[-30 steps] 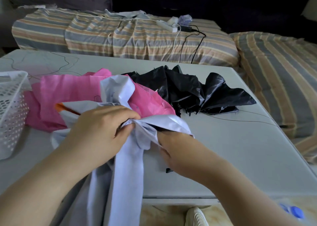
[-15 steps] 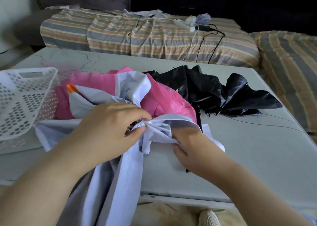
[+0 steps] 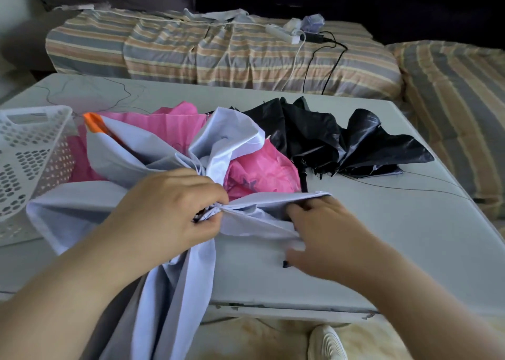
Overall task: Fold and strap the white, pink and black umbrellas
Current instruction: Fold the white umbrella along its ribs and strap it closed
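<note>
The white umbrella (image 3: 175, 291) is lying across the near edge of the bench (image 3: 382, 236), fingers of the left hand (image 3: 169, 217) gripping its bunched canopy and those of the right hand (image 3: 328, 236) pinching one panel, which is likely needing a taut pull before wrapping.

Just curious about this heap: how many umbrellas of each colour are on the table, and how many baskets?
white umbrella: 1
pink umbrella: 1
black umbrella: 1
white basket: 1
Total: 4
</note>
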`<state>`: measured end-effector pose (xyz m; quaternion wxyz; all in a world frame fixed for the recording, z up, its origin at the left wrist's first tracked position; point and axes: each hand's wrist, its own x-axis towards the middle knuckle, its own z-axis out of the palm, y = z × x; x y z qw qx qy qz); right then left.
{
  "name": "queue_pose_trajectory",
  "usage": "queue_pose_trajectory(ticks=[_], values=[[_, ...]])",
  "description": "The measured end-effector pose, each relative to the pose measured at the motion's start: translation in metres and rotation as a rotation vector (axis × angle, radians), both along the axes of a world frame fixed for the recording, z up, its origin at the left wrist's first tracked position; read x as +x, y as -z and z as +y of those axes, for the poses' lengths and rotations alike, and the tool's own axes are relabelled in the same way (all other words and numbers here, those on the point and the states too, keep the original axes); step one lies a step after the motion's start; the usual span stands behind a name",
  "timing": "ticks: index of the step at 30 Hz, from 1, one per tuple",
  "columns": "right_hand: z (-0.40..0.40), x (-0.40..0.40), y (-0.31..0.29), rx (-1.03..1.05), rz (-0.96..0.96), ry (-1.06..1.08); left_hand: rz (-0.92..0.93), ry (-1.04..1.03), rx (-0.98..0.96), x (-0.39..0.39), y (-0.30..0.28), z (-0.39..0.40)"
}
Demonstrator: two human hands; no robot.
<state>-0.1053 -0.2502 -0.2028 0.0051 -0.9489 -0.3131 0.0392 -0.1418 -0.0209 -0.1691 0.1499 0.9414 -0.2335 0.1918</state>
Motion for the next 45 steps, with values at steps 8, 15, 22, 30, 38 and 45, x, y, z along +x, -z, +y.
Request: queue_pose_trajectory(ticks=[8,15,22,30,38,45], values=[[-0.002,-0.012,-0.012,0.152,0.151,-0.008,-0.009,0.004,-0.062,0.003,0.003,0.000],[0.022,-0.013,0.002,0.151,0.242,-0.083,0.030,0.028,-0.019,0.000,0.004,-0.001],[-0.001,-0.004,-0.002,0.123,0.148,0.098,0.042,0.030,-0.069,0.001,0.005,-0.001],[-0.002,-0.013,-0.002,0.027,-0.001,0.069,0.023,-0.052,-0.106,0.002,0.003,0.007],[0.009,-0.013,-0.022,0.341,0.094,0.028,-0.003,-0.070,-0.124,0.002,0.005,0.001],[0.033,-0.006,0.000,0.383,0.054,-0.088,-0.011,-0.096,-0.133,0.002,0.004,0.004]])
